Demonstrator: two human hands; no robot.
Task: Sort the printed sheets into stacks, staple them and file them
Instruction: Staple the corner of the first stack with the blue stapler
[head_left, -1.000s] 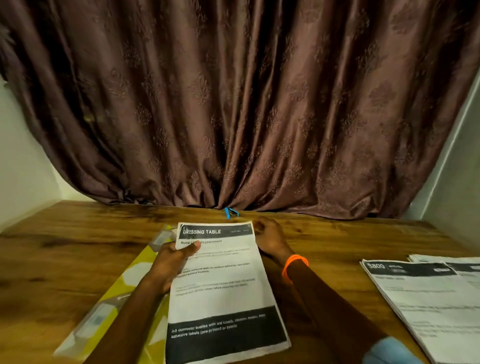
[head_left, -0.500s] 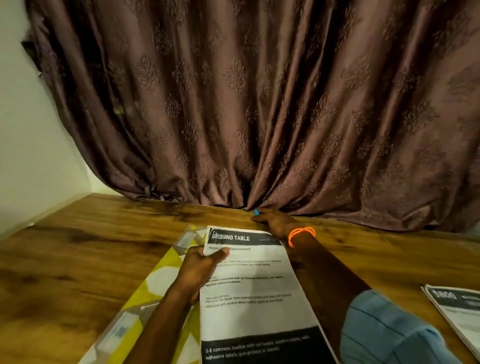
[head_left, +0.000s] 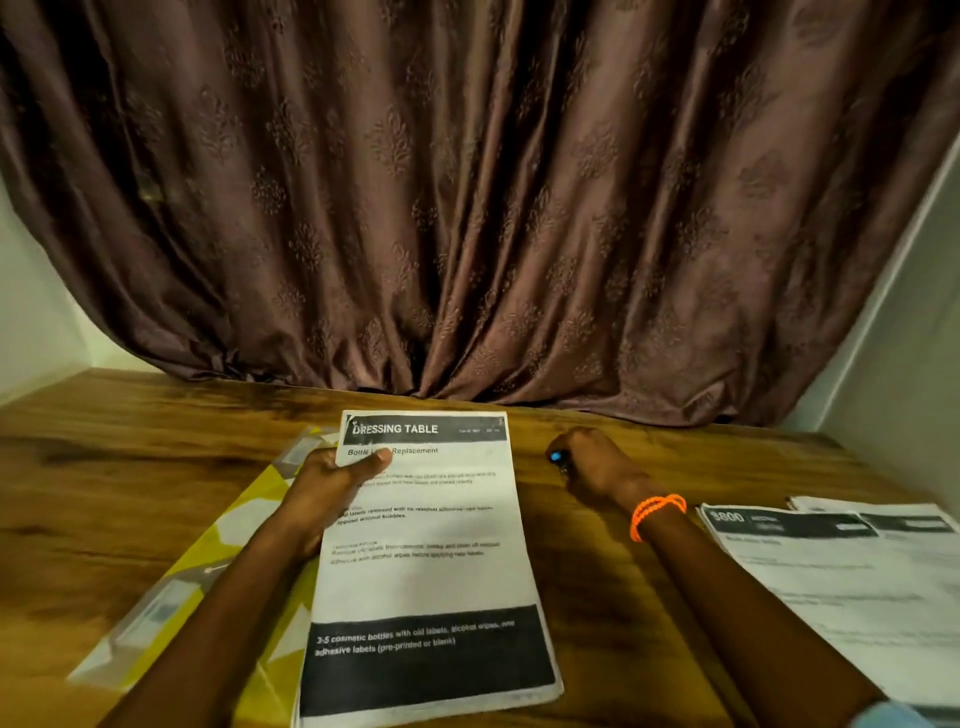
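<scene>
Head view: a person at a wooden tabletop (head_left: 130, 499) holds a stack (head_left: 426, 561) of printed sheets headed "DRESSING TABLE", the stapling step apparently in hand. The left hand (head_left: 332, 483) grips the stack at its left edge, thumb pressed across the top sheet just under the header. The stack lies centre, partly over a yellow-patterned folder (head_left: 223, 561) that shows to its left. The right hand (head_left: 597, 462), an orange band (head_left: 657, 512) at the wrist, is curled round a small dark object with a blue tip (head_left: 558, 458), just beside the stack's upper right corner; blur keeps it from being named for certain, though the task suggests a stapler. More sheets (head_left: 841, 566), two piles overlapping, rest near the tabletop's right edge, well apart from the held stack. A brown curtain (head_left: 467, 208) hangs behind.

Judging by the scene, sorting for this set looks finished and binding has not yet taken place; no staple can be made out at the near corners. The next move calls for bringing the tool to a top corner, keeping the left hand firm so the sheets stay squared, then pressing through every sheet. The risk: pages slipping out of line, or the staple missing the lowest sheets. Filing into the folder would follow.
</scene>
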